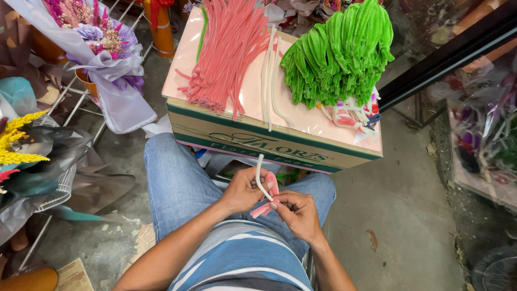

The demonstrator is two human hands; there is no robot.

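Fuzzy chenille stems fill the scene: a fan of pink stems (pixel 226 54), a few cream stems (pixel 271 81) and a thick heap of bright green stems (pixel 339 54) lie on a pale pink sheet atop a cardboard box (pixel 258 143). Seated behind it, the person works over the lap in blue jeans. The left hand (pixel 242 189) is closed around a bent cream stem (pixel 260 175) that curves upward, together with short pink stems (pixel 267 198). The right hand (pixel 299 213) pinches the lower ends of the same bundle, fingers curled, both wrists turned inward. The floor is bare grey concrete. A wrapped purple bouquet (pixel 107 48) stands to the left, yellow dried flowers (pixel 16 140) nearer the edge.
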